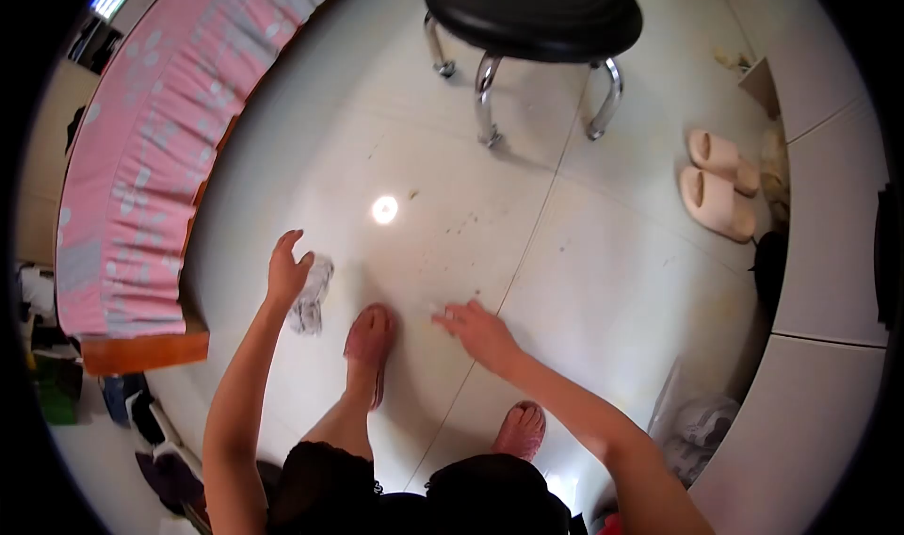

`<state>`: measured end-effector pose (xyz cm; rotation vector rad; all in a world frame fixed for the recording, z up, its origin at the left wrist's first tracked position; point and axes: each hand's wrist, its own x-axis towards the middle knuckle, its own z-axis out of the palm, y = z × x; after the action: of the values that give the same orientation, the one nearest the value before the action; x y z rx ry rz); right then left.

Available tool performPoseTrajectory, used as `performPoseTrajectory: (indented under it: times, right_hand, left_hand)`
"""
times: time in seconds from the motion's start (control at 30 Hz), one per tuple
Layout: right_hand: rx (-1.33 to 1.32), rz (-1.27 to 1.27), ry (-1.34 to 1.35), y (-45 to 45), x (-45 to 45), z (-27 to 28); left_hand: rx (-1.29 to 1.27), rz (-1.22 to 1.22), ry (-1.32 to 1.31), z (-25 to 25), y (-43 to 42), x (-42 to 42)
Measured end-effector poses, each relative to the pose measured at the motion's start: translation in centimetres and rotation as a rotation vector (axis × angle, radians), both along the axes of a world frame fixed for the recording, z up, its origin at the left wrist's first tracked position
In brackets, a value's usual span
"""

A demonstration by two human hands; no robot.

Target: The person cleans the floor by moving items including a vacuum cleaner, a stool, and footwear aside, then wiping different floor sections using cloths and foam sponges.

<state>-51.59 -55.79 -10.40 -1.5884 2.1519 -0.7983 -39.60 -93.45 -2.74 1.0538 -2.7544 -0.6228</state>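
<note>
My left hand (285, 269) is held over the pale tiled floor with its thumb and fingers apart. Just beside and below it is a crumpled whitish-grey thing (312, 297), perhaps cloth or plastic; whether the hand touches it I cannot tell. My right hand (478, 334) reaches inward above the floor, its fingers stretched out. A faint pale smear shows by its fingertips, too blurred to name. Between and below the hands are my feet in reddish slippers (371, 332).
A black round stool (534, 12) on chrome caster legs stands ahead. Left is a bed with a pink patterned cover (141, 158). Beige slippers (718, 201) lie near the white cabinets (829, 243) at right. A clear plastic bag (692, 417) sits at lower right. Small dark specks (461, 222) dot the floor.
</note>
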Motion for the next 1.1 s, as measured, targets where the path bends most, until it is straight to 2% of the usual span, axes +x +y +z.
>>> performPoseTrajectory:
  times: [0.1,0.17,0.23,0.27,0.33,0.37,0.4,0.43,0.47,0.5,0.57,0.67,0.7,0.77,0.87,0.97,1.03,1.1]
  right_hand:
    - [0.26,0.161,-0.166,2.1,-1.5,2.7]
    - [0.086,0.077,-0.252,3.7,-5.4,3.1]
    - [-0.22,-0.128,-0.259,4.4,-11.0,4.4]
    - [-0.224,-0.331,-0.354,4.3,-14.0,6.8]
    - [-0.314,-0.585,-0.092,4.2,-21.3,9.3]
    - [-0.347,-0.675,0.072,3.7,-24.1,11.8]
    - [-0.395,-0.737,0.108,3.4,-26.9,13.4]
    - [-0.398,-0.914,0.069,3.2,-29.6,14.0]
    - [-0.444,-0.989,0.017,2.8,-32.3,14.6]
    - [-0.472,-1.053,-0.159,2.0,-33.9,15.9]
    - [-0.47,-1.078,-0.476,1.5,-37.0,16.4]
    - [-0.378,-1.016,-0.897,0.4,-40.3,15.6]
    - [-0.418,-1.052,-0.904,-2.3,-38.2,17.5]
    - [-0.406,-1.185,-0.951,-2.9,-39.2,17.8]
    - [-0.345,-1.213,-0.905,-6.6,-35.3,21.6]
    - [-0.344,-1.097,-0.78,-9.1,-32.6,23.4]
    - [-0.404,-0.958,-0.73,-12.0,-30.8,25.2]
    - [-0.433,-0.915,-0.578,-15.5,-27.9,27.6]
  left_hand:
    - [0.235,-0.089,0.086,2.4,0.9,-11.0]
    - [0.492,-0.111,0.179,5.3,3.0,-18.8]
    - [0.7,-0.077,0.309,7.9,5.2,-25.3]
    - [0.831,-0.057,0.35,9.0,6.2,-28.1]
    - [1.036,-0.132,0.434,10.7,7.5,-33.2]
    - [1.082,-0.043,0.519,11.1,8.7,-35.4]
    - [1.153,0.034,0.517,10.3,8.7,-38.2]
    - [1.213,0.002,0.554,10.9,9.3,-39.1]
    - [1.299,0.065,0.624,10.7,9.4,-40.7]
    - [1.445,0.15,0.76,10.7,9.8,-41.6]
    - [1.617,0.243,0.86,11.5,9.8,-41.6]
    - [1.858,0.153,0.85,10.0,8.4,-42.6]
    - [1.894,0.158,0.839,10.4,8.4,-42.1]
    - [1.88,0.193,0.824,10.4,7.9,-41.6]
    - [1.882,0.176,0.768,10.5,4.9,-39.8]
    - [2.02,0.001,0.924,7.3,1.3,-37.2]
    - [2.144,-0.12,0.869,6.7,-1.4,-33.2]
    - [2.172,-0.003,0.938,6.8,-2.5,-29.3]
